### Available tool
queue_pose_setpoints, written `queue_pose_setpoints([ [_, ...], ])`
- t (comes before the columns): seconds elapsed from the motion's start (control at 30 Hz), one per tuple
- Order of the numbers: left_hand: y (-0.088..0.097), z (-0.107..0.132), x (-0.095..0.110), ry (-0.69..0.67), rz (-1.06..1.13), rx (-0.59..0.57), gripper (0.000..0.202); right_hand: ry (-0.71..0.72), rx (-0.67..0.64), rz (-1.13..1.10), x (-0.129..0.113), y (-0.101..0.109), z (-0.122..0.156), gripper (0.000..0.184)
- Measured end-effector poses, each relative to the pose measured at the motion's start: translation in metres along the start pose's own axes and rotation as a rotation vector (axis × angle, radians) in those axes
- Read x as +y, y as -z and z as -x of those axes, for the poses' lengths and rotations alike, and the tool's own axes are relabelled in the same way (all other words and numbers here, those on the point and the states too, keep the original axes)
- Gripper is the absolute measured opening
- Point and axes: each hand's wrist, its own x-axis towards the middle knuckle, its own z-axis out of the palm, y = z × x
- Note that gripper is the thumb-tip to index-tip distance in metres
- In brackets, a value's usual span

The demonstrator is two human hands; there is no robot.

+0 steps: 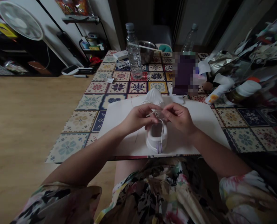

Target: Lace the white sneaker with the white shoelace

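A white shoe [154,97] with a small purple tab on its heel stands on a white sheet [122,140], toe pointing away from me. Both of my hands meet over its lacing. My left hand [144,114] is closed, with thumb and fingers pinching a white shoelace near the eyelets. From the other side, my right hand [178,115] pinches too, its fingertips on the lace close to the left ones. A loop of shoelace [162,132] hangs down over the shoe's opening on the right. My fingers hide part of the tongue and eyelets.
A patterned tablecloth [81,119] covers the table. Beyond the sheet stand a clear plastic bottle [135,59] and a metal pot [146,53]. At the right are a white tube [219,91], a white-capped jar [246,90] and piled clutter. A fan [20,21] stands at far left.
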Motion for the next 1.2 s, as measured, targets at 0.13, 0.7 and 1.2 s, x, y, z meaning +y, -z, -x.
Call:
queue_pose_setpoints([
  [0.13, -0.004, 0.003, -0.002, -0.062, -0.035, 0.124, 0.035, 0.141, -0.054, 0.153, 0.000, -0.002, 0.006, 0.026],
  [0.7, -0.003, 0.002, -0.006, -0.308, -0.193, 0.205, 0.027, 0.195, -0.011, 0.107, 0.002, -0.005, 0.005, 0.004],
  [1.2, -0.009, -0.002, -0.009, -0.028, 0.069, 0.356, 0.035, 0.657, 0.057, 0.575, 0.009, -0.004, 0.004, 0.019],
])
